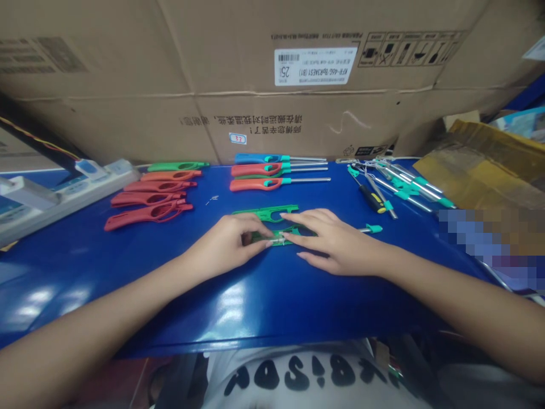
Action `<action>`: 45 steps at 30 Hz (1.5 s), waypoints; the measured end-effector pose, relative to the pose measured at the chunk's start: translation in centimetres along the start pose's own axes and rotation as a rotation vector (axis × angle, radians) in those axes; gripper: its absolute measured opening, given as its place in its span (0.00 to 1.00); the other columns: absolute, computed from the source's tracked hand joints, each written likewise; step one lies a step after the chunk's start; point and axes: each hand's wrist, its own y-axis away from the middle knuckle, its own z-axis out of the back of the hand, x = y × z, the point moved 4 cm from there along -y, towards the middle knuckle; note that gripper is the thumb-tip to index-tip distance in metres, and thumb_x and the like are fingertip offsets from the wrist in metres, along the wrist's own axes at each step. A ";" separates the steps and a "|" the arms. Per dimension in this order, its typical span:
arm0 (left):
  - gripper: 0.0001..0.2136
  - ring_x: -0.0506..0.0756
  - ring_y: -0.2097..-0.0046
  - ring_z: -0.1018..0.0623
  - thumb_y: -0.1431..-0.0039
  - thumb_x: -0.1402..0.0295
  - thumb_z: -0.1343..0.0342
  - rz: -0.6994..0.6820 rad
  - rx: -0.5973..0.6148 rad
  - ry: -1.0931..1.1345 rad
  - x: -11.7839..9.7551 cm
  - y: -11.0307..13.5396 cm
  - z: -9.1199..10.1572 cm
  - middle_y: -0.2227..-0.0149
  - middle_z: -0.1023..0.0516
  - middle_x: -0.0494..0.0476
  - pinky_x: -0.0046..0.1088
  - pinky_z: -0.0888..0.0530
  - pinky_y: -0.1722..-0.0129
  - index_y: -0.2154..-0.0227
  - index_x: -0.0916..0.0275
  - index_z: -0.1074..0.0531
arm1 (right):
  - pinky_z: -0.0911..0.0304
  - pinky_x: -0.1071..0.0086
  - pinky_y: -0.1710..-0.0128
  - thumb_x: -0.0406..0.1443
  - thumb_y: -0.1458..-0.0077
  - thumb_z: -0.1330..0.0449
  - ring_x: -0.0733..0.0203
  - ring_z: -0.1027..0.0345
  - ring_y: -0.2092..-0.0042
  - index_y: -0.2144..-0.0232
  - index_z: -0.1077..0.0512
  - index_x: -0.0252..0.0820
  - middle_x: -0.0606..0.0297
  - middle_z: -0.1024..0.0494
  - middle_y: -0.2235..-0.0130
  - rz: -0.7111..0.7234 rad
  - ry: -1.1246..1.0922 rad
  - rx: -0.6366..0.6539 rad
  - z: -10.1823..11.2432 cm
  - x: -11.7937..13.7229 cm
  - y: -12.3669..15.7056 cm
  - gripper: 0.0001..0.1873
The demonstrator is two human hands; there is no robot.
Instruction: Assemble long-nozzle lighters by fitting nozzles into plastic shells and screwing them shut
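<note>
My left hand pinches a green lighter shell half between thumb and fingers, low over the blue table. A clear and metallic inner part lies in this shell. My right hand is open, its fingers stretched over the shell's right end with a fingertip at the inner part. Just behind lies a second green shell half, close to my right index fingertip. A metal tube with a teal tip sticks out to the right from behind my right hand.
Red, orange and green lighter shells lie at the left beside a white power strip. Several lighters with metal tubes lie at the back. A screwdriver and teal-ended tubes sit at the right. A cardboard box walls the rear.
</note>
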 end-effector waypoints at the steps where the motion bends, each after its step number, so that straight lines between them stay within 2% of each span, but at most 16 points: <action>1: 0.07 0.53 0.65 0.22 0.39 0.66 0.39 0.011 -0.004 -0.002 0.1 0.0 0.0 0.63 0.19 0.56 0.27 0.27 0.66 0.61 0.59 0.17 | 0.43 0.42 0.39 0.37 0.35 0.43 0.43 0.43 0.34 0.39 0.31 0.41 0.45 0.40 0.32 0.005 0.011 -0.001 0.0 0.0 0.0 0.23; 7: 0.10 0.51 0.68 0.23 0.39 0.62 0.38 0.046 -0.002 0.001 0.1 0.1 -0.1 0.62 0.18 0.55 0.25 0.28 0.69 0.59 0.59 0.18 | 0.44 0.44 0.39 0.36 0.34 0.44 0.45 0.43 0.33 0.38 0.32 0.41 0.46 0.41 0.31 0.048 -0.006 -0.003 -0.1 -0.1 0.2 0.23; 10: 0.11 0.50 0.69 0.23 0.38 0.60 0.39 0.051 -0.026 0.015 -0.1 0.2 0.1 0.63 0.17 0.54 0.24 0.28 0.70 0.57 0.59 0.19 | 0.42 0.46 0.39 0.34 0.35 0.44 0.48 0.39 0.36 0.42 0.28 0.45 0.51 0.35 0.33 -0.005 -0.060 -0.133 1.2 -0.5 0.2 0.20; 13: 0.08 0.50 0.69 0.23 0.38 0.63 0.39 0.033 -0.021 0.007 0.0 0.1 0.1 0.63 0.18 0.54 0.24 0.28 0.70 0.61 0.59 0.18 | 0.41 0.49 0.42 0.34 0.37 0.43 0.48 0.34 0.41 0.50 0.23 0.47 0.55 0.28 0.40 -0.067 -0.083 -0.223 2.6 -1.1 0.4 0.15; 17: 0.07 0.51 0.67 0.22 0.38 0.65 0.39 -0.001 -0.013 -0.003 0.1 0.0 0.0 0.63 0.18 0.55 0.25 0.27 0.68 0.62 0.59 0.18 | 0.40 0.55 0.48 0.36 0.37 0.41 0.52 0.31 0.49 0.59 0.22 0.45 0.57 0.22 0.51 -0.075 -0.041 -0.148 2.8 -1.5 0.7 0.08; 21: 0.07 0.52 0.65 0.22 0.37 0.67 0.39 -0.039 -0.007 -0.024 0.0 0.1 -0.1 0.63 0.19 0.56 0.27 0.27 0.65 0.60 0.59 0.18 | 0.42 0.61 0.54 0.38 0.36 0.40 0.56 0.30 0.56 0.61 0.25 0.42 0.59 0.21 0.58 -0.135 -0.079 -0.019 1.8 -1.9 0.6 0.07; 26: 0.08 0.52 0.64 0.21 0.36 0.66 0.41 -0.061 0.006 -0.087 -0.2 0.4 0.0 0.61 0.19 0.56 0.28 0.26 0.64 0.59 0.58 0.18 | 0.41 0.63 0.55 0.35 0.37 0.39 0.59 0.29 0.59 0.63 0.25 0.42 0.63 0.20 0.62 -0.228 -0.242 -0.036 1.3 -2.4 0.3 0.03; 29: 0.10 0.55 0.60 0.21 0.36 0.65 0.42 -0.077 -0.042 -0.191 -0.5 0.5 0.2 0.58 0.19 0.57 0.31 0.25 0.61 0.56 0.59 0.19 | 0.38 0.65 0.57 0.34 0.39 0.38 0.60 0.29 0.61 0.63 0.24 0.42 0.63 0.20 0.63 -0.243 -0.331 -0.058 1.3 -2.6 0.2 0.03; 32: 0.12 0.59 0.54 0.23 0.37 0.65 0.41 -0.168 -0.094 -0.251 -1.2 0.6 0.3 0.55 0.19 0.59 0.37 0.27 0.52 0.53 0.61 0.21 | 0.38 0.65 0.56 0.33 0.39 0.38 0.60 0.29 0.61 0.64 0.23 0.42 0.63 0.20 0.63 -0.235 -0.347 -0.061 1.3 -2.7 0.2 0.03; 35: 0.13 0.60 0.48 0.25 0.35 0.65 0.43 -0.267 -0.024 -0.253 -1.8 0.6 -0.4 0.48 0.21 0.59 0.41 0.30 0.45 0.50 0.59 0.24 | 0.41 0.63 0.54 0.33 0.38 0.39 0.59 0.29 0.59 0.64 0.23 0.42 0.64 0.20 0.62 -0.231 -0.289 -0.052 1.2 -2.7 0.2 0.03; 38: 0.16 0.60 0.42 0.28 0.33 0.64 0.45 -0.307 0.057 -0.269 -2.1 0.7 -1.3 0.42 0.25 0.57 0.43 0.34 0.40 0.44 0.55 0.27 | 0.44 0.61 0.52 0.34 0.37 0.40 0.58 0.28 0.56 0.63 0.24 0.42 0.64 0.20 0.60 -0.209 -0.217 -0.040 1.1 -2.6 0.3 0.04; 45: 0.17 0.60 0.40 0.29 0.31 0.63 0.47 -0.287 0.074 -0.273 -1.5 0.8 -2.4 0.41 0.27 0.60 0.43 0.33 0.40 0.42 0.57 0.29 | 0.45 0.62 0.53 0.34 0.36 0.41 0.59 0.29 0.57 0.63 0.24 0.42 0.64 0.20 0.61 -0.186 -0.188 -0.054 1.0 -2.3 0.4 0.05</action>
